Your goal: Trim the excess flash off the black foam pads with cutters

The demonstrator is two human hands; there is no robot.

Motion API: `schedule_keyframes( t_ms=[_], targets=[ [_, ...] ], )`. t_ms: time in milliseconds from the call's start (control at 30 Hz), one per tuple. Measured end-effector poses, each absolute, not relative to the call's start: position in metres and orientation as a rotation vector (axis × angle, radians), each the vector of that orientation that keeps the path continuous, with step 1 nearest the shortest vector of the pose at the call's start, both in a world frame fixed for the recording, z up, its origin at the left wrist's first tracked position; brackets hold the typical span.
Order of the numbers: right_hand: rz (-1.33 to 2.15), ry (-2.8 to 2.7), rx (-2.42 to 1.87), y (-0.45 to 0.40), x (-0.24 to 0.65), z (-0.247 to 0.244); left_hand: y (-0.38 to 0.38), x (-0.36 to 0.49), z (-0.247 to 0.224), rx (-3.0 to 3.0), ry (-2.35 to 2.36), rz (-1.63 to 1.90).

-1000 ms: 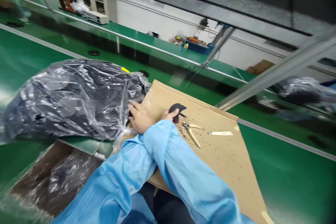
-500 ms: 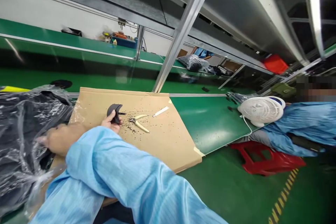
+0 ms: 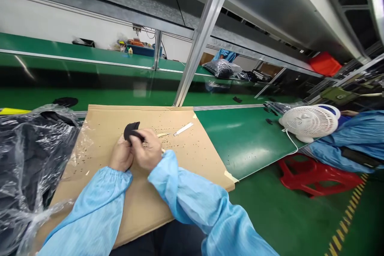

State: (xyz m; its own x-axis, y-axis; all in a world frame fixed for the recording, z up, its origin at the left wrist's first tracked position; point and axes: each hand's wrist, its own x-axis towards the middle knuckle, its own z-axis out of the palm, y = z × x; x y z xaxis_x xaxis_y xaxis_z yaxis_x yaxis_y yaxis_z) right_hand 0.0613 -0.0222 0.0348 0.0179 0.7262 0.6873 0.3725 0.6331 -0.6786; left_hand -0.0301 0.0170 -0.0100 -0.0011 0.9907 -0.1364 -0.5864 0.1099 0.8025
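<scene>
Over the cardboard sheet, my left hand (image 3: 120,155) is closed around a curved black plastic piece (image 3: 131,128). My right hand (image 3: 148,150) meets it from the right, with thumb and fingers pinched on a second dark piece (image 3: 138,135) that lies against the first. Fingers cover most of this second piece, so its full shape is hidden. Behind my right hand, cream-handled nippers (image 3: 163,135) lie mostly covered. A white-handled cutter knife (image 3: 183,129) rests farther right on the cardboard (image 3: 192,168), among scattered black scraps.
At the left lies a clear plastic bag (image 3: 27,160) filled with black pieces. A metal post (image 3: 198,44) rises behind the cardboard. To the right are a white fan (image 3: 310,120), a red stool (image 3: 318,178) and a person in blue sleeves (image 3: 357,140).
My right hand has come from the plastic bag at the left across to my left hand, bringing a dark piece against the curved one. The view has shifted slightly.
</scene>
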Motion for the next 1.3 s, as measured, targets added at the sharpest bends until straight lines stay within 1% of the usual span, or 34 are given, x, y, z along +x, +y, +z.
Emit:
schedule_keyframes(
  t_ms=[100,233,600,733,833,967,1300],
  targets=[
    [0.453,-1.335,-1.047,-0.007,0.093,0.010,0.009,-0.023,-0.001,0.653,0.865,1.370],
    [0.546,-1.319,-1.073,0.008,0.100,-0.007,0.004,-0.018,0.002,0.694,0.932,1.355],
    [0.643,-1.574,-1.276,0.011,0.106,0.004,0.000,-0.017,0.006,0.738,0.979,1.391],
    [0.673,-1.622,-1.410,0.010,0.111,0.009,-0.002,-0.020,0.010,0.706,0.970,1.323],
    [0.722,-1.810,-1.513,0.008,0.118,0.019,-0.003,-0.024,0.013,0.657,0.948,1.253],
    [0.826,-2.075,-1.458,0.004,0.127,0.030,-0.005,-0.028,0.013,0.624,0.946,1.196],
    [0.731,-2.124,-1.395,0.006,0.125,0.024,-0.003,-0.029,0.010,0.644,0.895,1.191]
  ],
)
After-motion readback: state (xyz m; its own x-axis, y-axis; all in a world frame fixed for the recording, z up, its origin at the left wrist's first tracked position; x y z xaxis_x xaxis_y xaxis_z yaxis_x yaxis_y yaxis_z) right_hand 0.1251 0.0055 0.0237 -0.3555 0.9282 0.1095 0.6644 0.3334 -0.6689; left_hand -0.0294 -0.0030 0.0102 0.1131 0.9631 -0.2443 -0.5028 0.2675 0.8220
